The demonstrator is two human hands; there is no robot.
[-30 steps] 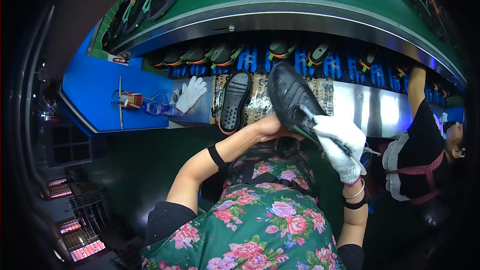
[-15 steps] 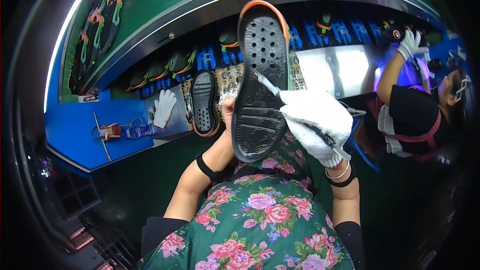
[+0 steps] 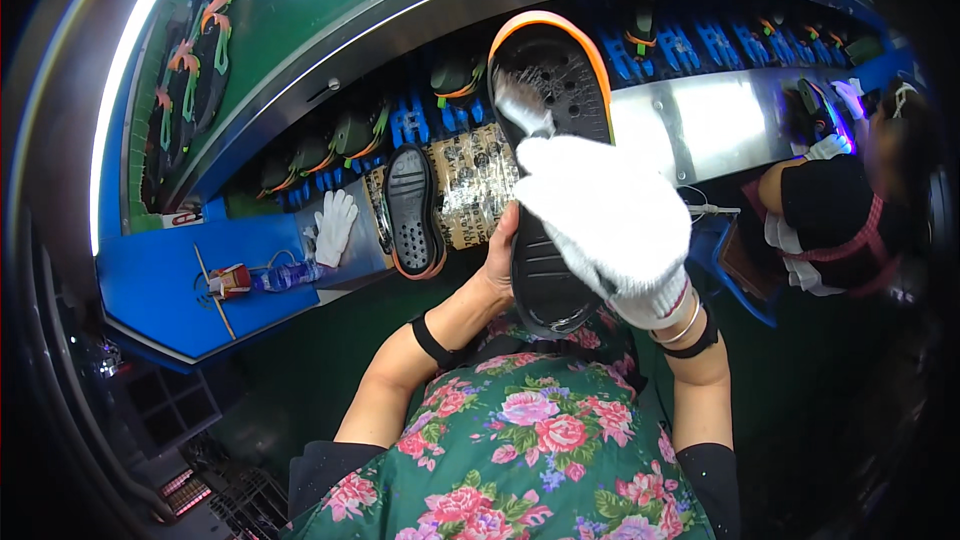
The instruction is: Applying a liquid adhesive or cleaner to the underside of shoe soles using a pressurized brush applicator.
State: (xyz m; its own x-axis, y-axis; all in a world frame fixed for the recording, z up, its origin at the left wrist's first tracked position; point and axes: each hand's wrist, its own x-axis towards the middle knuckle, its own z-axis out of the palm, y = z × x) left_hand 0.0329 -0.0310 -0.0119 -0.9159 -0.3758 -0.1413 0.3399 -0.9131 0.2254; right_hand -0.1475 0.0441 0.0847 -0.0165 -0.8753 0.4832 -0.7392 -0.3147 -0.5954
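Note:
My bare left hand [image 3: 500,252] grips a black shoe sole [image 3: 545,275] with an orange rim by its left edge, holding it raised toward me. The hollow inner face has round holes at the toe end and ridges near the heel. In a white knit glove, my right hand [image 3: 610,215] is closed on a brush [image 3: 528,112]. Its wet, shiny bristles lie against the toe half of the sole; the glove hides the handle. Left of these, a second black sole [image 3: 410,210] with an orange rim rests on tape-covered cardboard [image 3: 478,180].
A loose white glove [image 3: 335,227] lies beside a clear bottle [image 3: 285,277] on the left, near a blue table [image 3: 150,290]. Behind runs a row of shoe parts on blue holders [image 3: 410,120]. A metal plate [image 3: 700,125] extends right, toward a co-worker [image 3: 840,210].
The sole and both hands have shifted slightly right in view. The brush has moved up to the toe half, and my right hand now covers more of the sole.

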